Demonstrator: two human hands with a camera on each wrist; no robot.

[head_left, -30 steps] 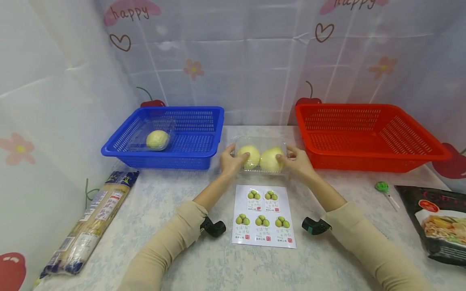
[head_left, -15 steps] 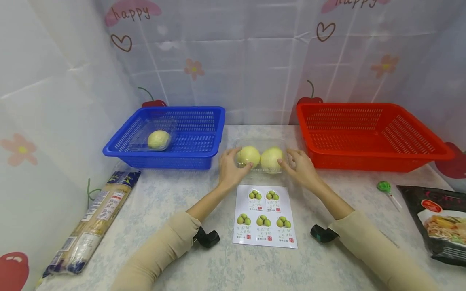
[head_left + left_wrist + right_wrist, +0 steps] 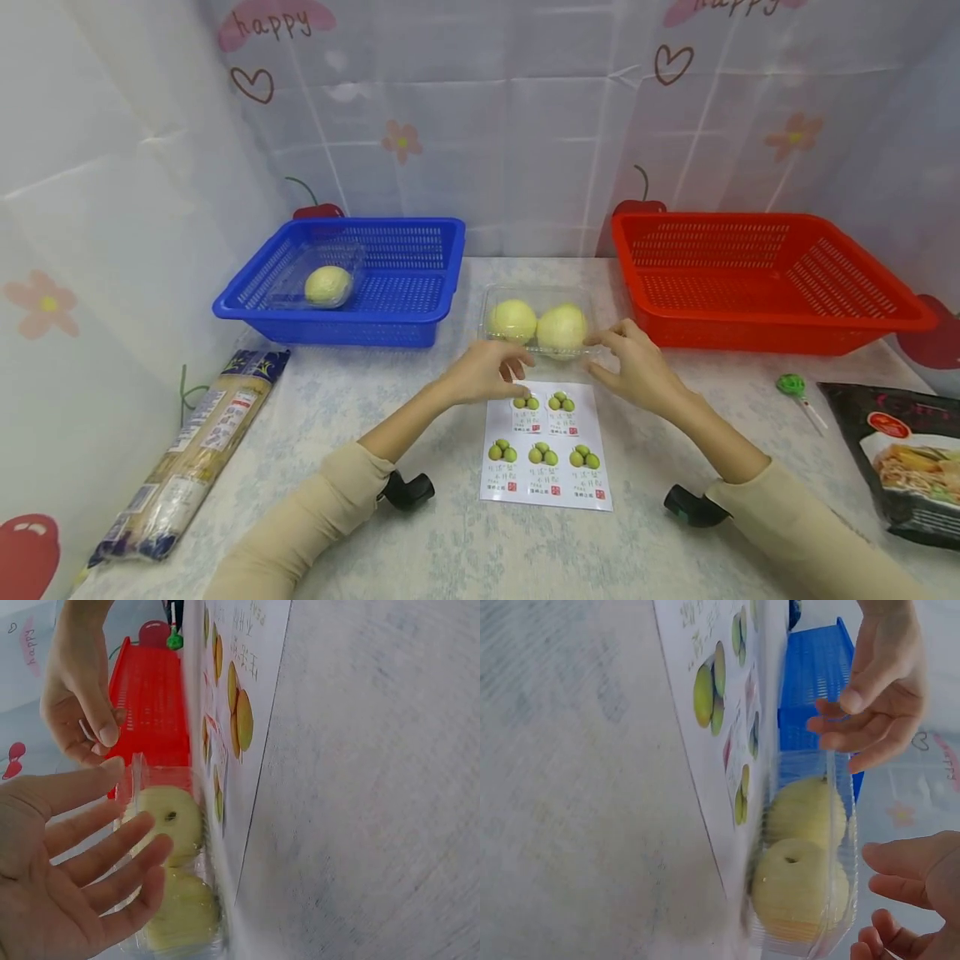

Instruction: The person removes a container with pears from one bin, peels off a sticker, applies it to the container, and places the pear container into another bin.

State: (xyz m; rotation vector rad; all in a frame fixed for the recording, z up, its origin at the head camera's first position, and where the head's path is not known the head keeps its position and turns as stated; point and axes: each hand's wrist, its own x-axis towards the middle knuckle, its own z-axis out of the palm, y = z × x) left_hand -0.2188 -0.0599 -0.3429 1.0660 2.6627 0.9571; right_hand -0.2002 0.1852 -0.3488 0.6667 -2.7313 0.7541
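Note:
A clear plastic box [image 3: 537, 297] stands on the table between the two baskets, with two pale yellow-green pears [image 3: 562, 327] inside. My left hand [image 3: 483, 372] hovers in front of the box's left part, fingers loosely bent and holding nothing. At the box's front right corner is my right hand [image 3: 633, 367], its fingers relaxed; whether a fingertip touches the box I cannot tell. Below both hands lies a white sheet of pear stickers [image 3: 546, 454]. In the left wrist view the left hand's fingers [image 3: 112, 870] are spread apart in front of the box.
A blue basket [image 3: 360, 329] at the left holds another clear box [image 3: 292, 275] with a pear. On the right stands a red basket [image 3: 780, 329]. A noodle packet [image 3: 202, 442] lies far left; a green lollipop [image 3: 791, 384] and a black noodle bag [image 3: 907, 458] lie right.
Both hands have let go of the box's sides and come back toward the sticker sheet, the left one farther. The box stays in place.

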